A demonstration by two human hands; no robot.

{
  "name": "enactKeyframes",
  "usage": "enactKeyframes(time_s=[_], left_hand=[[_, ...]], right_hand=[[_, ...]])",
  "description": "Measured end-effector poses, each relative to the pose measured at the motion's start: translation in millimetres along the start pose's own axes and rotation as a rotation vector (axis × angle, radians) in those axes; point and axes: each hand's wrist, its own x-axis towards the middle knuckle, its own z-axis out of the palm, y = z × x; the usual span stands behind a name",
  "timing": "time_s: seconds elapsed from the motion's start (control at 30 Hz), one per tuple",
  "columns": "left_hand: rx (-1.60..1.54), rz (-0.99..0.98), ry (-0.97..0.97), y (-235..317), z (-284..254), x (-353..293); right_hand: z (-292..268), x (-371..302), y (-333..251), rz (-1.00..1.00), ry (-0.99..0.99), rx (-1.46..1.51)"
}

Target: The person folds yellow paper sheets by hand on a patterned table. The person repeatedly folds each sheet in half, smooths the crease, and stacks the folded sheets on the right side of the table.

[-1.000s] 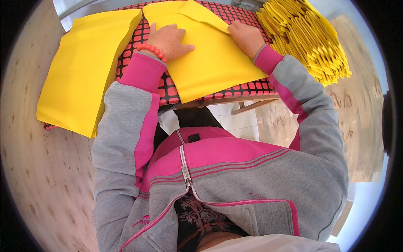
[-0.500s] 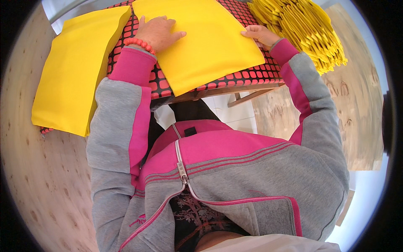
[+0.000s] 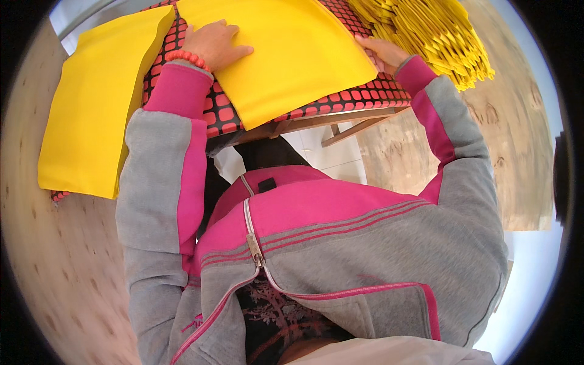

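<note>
A flat piece of yellow fabric (image 3: 292, 61) lies in front of me, its near edge reaching the front of the table. My left hand (image 3: 214, 46) rests on its left side with fingers spread, and a coral bead bracelet circles that wrist. At the right edge of the fabric, my right hand (image 3: 384, 53) pinches it, thumb on top; the other fingers are partly hidden beneath the edge.
A thick stack of yellow fabric (image 3: 97, 103) stands at the left. Many folded yellow pieces (image 3: 432, 42) are piled at the far right. A red-and-black patterned cloth (image 3: 220, 112) covers the table, with a wooden frame (image 3: 340, 117) below. Wooden boards (image 3: 505, 140) are on the right.
The view has shifted slightly, so the table and fabric sit a little higher and further left. The right thumb lies further onto the fabric's edge; the left hand stays spread on it.
</note>
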Motion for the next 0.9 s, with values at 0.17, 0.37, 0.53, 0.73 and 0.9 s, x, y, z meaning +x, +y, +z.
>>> enactKeyframes(time_s=[0.17, 0.37, 0.53, 0.73, 0.9], left_hand=[[0.004, -0.018, -0.029, 1, -2, 0], [0.014, 0.020, 0.171, 6, -4, -8], [-0.065, 0.002, -0.042, 10, -9, -8], [-0.081, 0.000, -0.043, 6, -8, -8], [-0.109, 0.003, -0.023, 5, -7, -7]], right_hand=[[-8, 0, 29, -0.046, 0.120, -0.009], [16, 5, 24, -0.444, 0.302, -0.996], [51, -3, 31, -0.725, 0.569, -1.481], [-10, 30, -17, 0.089, 0.147, -0.389], [-22, 97, -41, 0.111, 0.142, -0.150]])
